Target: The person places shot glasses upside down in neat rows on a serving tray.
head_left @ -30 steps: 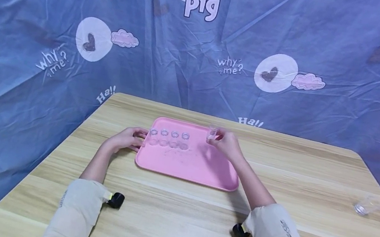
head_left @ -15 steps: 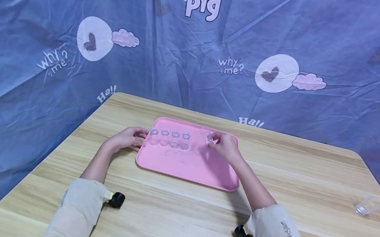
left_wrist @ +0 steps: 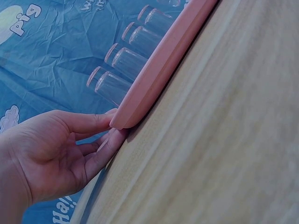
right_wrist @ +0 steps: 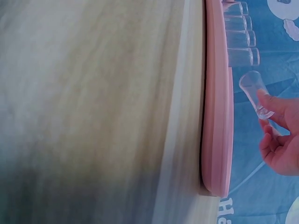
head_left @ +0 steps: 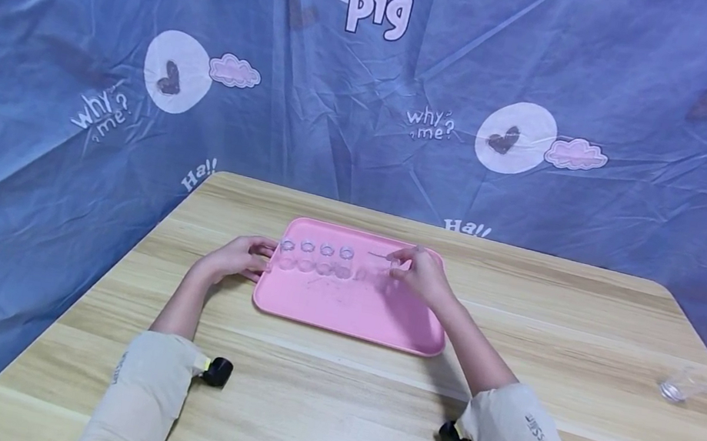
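Observation:
A pink tray lies on the table. My left hand pinches its left edge, thumb on top and fingers beneath, as the left wrist view shows. Above the tray's right half, my right hand holds a clear shot glass by its base between thumb and fingers. That glass is tipped over, its wide mouth facing left. Several like shot glasses stand in a row across the tray's left part. They appear to be upside down, thick bases up.
Another clear glass stands apart on the wooden table, far to the right. A blue printed cloth hangs behind and to the left of the table.
My right hand has tipped the shot glass from upright onto its side, mouth swinging left, and lowered it slightly. The left hand and the tray have stayed put.

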Tool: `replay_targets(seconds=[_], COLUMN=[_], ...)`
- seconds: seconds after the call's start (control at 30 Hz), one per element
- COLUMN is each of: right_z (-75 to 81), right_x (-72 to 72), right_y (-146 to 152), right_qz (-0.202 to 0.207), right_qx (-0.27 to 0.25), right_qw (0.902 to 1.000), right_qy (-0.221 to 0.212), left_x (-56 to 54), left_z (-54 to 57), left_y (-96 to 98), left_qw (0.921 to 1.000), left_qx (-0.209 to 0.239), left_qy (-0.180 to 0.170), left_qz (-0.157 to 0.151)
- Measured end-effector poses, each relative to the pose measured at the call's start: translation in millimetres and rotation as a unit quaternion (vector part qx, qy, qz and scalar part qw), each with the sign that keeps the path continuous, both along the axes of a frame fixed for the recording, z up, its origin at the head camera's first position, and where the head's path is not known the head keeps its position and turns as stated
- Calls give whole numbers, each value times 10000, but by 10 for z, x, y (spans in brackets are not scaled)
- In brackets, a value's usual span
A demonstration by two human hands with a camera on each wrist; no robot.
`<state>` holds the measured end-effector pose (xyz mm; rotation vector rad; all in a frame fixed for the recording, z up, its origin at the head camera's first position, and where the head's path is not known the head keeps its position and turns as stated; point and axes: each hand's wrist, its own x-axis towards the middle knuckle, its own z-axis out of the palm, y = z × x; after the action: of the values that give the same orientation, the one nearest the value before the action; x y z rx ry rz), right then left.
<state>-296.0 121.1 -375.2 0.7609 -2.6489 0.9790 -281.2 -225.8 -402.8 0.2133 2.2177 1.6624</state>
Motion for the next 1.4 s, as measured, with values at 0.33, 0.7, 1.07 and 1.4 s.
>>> replay_targets(seconds=[0.33, 0.7, 1.07, 1.4], right_z=[48, 101, 61, 19], right_x=[-4, -39, -133, -110], right_y=[-117, -254, -409, -524], right_qz=[-192, -292, -82, -497], right_qx=[-93, -350, -583, -403], right_qw=[9986, 9946, 9931, 9902], right_qy=[-479, -937, -1011, -1240], left_x=[2, -5, -10, -14], left_z=[2, -1, -10, -14], left_y=[-4, -9, -16, -21], left_qw=[10000, 10000, 10000, 10000], left_qx=[24, 39, 95, 76], left_qy=[34, 34, 12, 47], left_qz=[-18, -8, -28, -23])
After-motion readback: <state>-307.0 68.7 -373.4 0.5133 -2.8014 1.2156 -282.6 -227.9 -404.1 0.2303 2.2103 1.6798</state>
